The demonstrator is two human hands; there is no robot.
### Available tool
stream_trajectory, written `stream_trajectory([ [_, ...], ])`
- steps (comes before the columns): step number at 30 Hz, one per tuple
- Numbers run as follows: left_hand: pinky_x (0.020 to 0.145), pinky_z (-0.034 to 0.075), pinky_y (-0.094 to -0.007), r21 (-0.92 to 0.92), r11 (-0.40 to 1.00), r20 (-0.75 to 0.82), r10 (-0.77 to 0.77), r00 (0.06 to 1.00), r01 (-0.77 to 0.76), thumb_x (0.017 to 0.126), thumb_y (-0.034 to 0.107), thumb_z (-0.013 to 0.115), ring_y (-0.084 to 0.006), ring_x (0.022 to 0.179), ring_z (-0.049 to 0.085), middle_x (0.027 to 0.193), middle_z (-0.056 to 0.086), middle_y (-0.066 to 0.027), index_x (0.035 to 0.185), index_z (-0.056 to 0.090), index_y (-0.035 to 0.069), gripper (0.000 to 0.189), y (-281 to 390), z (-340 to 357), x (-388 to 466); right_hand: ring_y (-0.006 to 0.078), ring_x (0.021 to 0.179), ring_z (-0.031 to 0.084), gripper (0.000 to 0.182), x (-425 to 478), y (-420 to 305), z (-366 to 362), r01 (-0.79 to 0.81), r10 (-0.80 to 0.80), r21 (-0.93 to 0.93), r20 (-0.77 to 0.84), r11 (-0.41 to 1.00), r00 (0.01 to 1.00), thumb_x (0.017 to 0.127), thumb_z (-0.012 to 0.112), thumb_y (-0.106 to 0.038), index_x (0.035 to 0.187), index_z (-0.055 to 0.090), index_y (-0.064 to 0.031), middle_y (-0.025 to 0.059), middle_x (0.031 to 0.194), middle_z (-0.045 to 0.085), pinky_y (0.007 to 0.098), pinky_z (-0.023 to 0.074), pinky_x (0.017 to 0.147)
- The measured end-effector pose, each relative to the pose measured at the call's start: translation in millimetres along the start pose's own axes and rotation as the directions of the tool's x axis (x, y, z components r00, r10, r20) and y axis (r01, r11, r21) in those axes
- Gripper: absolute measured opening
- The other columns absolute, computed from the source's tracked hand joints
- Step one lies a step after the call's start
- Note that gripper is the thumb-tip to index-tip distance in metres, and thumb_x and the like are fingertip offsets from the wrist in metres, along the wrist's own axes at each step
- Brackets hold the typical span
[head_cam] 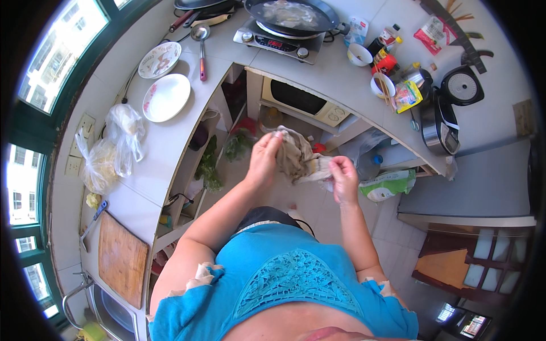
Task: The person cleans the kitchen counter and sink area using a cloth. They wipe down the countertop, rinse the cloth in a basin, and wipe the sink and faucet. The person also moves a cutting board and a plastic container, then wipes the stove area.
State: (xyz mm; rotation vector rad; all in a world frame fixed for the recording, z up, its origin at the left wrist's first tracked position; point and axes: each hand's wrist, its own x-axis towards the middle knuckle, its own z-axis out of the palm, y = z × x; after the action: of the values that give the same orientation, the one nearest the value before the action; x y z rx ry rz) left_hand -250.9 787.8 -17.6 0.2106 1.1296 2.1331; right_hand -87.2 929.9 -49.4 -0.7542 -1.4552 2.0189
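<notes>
A crumpled beige cloth (298, 157) with stained patches hangs in the air between my two hands, in front of my body. My left hand (264, 157) pinches its upper left part between thumb and fingers. At the lower right end of the cloth, my right hand (344, 177) grips a striped edge. Beyond the hands, a white microwave oven (298, 99) sits in the open space under the counter. A black frying pan (294, 17) with pale, glossy food in it rests on an induction cooker (279, 40) whose display is lit.
On the left counter (140, 179) lie two white plates (166, 98), a ladle (202, 51), knotted plastic bags (100, 160), a spatula (94, 223) and a wooden cutting board (123, 258) by the sink (113, 311). Bowls (359, 55), bottles (386, 36) and an open rice cooker (439, 123) stand right.
</notes>
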Motion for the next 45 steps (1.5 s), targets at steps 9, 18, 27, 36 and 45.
stream_trajectory([
  [9, 0.066, 0.043, -0.0234, 0.414, 0.909, -0.054, 0.086, 0.995, -0.056, 0.075, -0.004, 0.063, -0.0119, 0.075, 0.054, 0.086, 0.055, -0.0032, 0.099, 0.047, 0.007, 0.030, -38, -4, 116, 0.0129, 0.080, 0.058, 0.013, 123, -81, -82, -0.091, 0.072, 0.279, 0.080, 0.956, 0.994, 0.087, 0.048, -0.001, 0.096, 0.052, -0.0084, 0.0030, 0.087, 0.057, 0.0270, 0.0487, 0.073],
  [18, 0.095, 0.040, -0.0339, 0.589, 0.787, 0.528, -0.206, 0.824, -0.181, 0.075, 0.014, 0.073, -0.0229, 0.111, 0.050, 0.119, 0.053, -0.0138, 0.128, 0.045, 0.005, 0.060, -36, 132, 145, 0.0050, 0.077, 0.050, 0.008, 204, -130, -42, -0.002, 0.183, -0.247, 0.714, 0.969, 0.676, 0.086, 0.056, -0.001, 0.093, 0.056, -0.0042, -0.0021, 0.085, 0.053, 0.0196, 0.0411, 0.068],
  [27, 0.067, 0.047, -0.0275, 0.528, 0.804, 0.237, -0.448, 0.862, 0.273, 0.092, 0.025, 0.058, -0.0089, 0.072, 0.052, 0.075, 0.057, -0.0001, 0.107, 0.059, 0.003, 0.027, -21, 134, 191, 0.0093, 0.078, 0.053, 0.010, 253, -147, -67, 0.420, -0.332, -0.674, 0.265, 0.608, 0.905, 0.092, 0.054, -0.011, 0.098, 0.056, -0.0029, 0.0010, 0.088, 0.057, 0.0233, 0.0439, 0.070],
  [36, 0.088, 0.050, -0.0357, -0.187, 0.703, 0.520, -0.522, 0.677, 0.686, 0.087, 0.010, 0.057, -0.0194, 0.102, 0.059, 0.116, 0.056, -0.0086, 0.129, 0.043, 0.005, 0.044, -31, 107, 242, 0.0147, 0.105, 0.055, 0.045, 238, -23, -54, -0.335, 0.308, 0.033, 0.314, 0.942, 0.898, 0.095, 0.050, -0.024, 0.134, 0.040, -0.0042, 0.0062, 0.119, 0.055, 0.0270, 0.0437, 0.091],
  [45, 0.090, 0.044, -0.0319, 0.124, 0.822, 0.197, -0.570, 0.798, 0.556, 0.091, 0.010, 0.048, -0.0171, 0.096, 0.057, 0.108, 0.058, -0.0091, 0.126, 0.044, 0.003, 0.036, -11, 31, 278, 0.0241, 0.099, 0.061, 0.031, 326, -81, -39, -0.026, 0.138, 0.449, -0.218, 0.893, 0.966, 0.092, 0.056, -0.025, 0.114, 0.050, -0.0042, 0.0112, 0.108, 0.060, 0.0392, 0.0506, 0.086],
])
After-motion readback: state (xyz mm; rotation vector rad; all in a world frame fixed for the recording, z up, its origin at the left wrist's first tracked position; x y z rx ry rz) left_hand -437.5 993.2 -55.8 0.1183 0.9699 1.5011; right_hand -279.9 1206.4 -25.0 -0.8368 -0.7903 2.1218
